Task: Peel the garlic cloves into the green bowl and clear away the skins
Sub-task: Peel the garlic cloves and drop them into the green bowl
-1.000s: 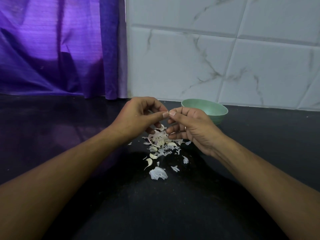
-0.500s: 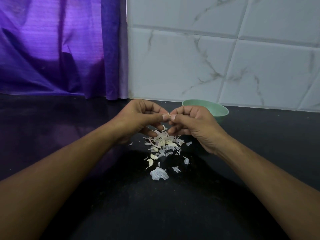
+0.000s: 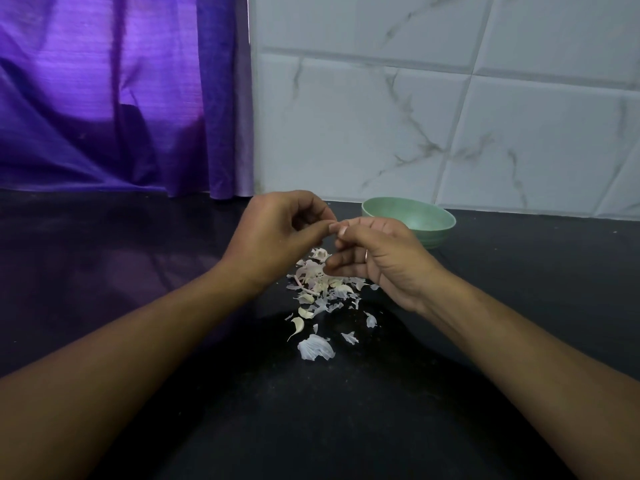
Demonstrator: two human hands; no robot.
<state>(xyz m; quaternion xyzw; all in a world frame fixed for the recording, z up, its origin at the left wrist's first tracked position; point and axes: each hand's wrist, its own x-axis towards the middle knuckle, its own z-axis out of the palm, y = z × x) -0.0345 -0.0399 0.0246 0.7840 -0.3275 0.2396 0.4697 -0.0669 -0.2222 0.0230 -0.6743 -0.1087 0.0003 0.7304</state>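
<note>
"Green bowl [image 3: 420, 216] at the back there, close to the marbled tile wall [image 3: 450, 116], standing on the black counter [image 3: 519, 289]. Can you see inside it?"

"Only part of the inner wall. The right hand [image 3: 381, 261] covers its near left edge, and I cannot tell what it holds."

"And the hands?"

"Both are raised over the counter, just this side of the bowl. The left hand [image 3: 277, 233] has its fingers curled and its thumb stretched towards the other. The right hand's thumb and forefinger meet it tip to tip. They pinch some small bit between them, but the fingertips hide it, so I cannot say whether it is a clove."

"The skins?"

"A loose heap of pale garlic skins [image 3: 318, 282] lies on the counter straight below the hands, scattering towards us. One broad papery skin [image 3: 315, 348] lies nearest. Just beyond it, to the left, is a curved pale piece [image 3: 298, 323] with a thin tail."

"Anything else?"

"A ring [image 3: 366, 254] on the right hand, and a purple curtain [image 3: 104, 98] hanging left of the tiles."
</note>
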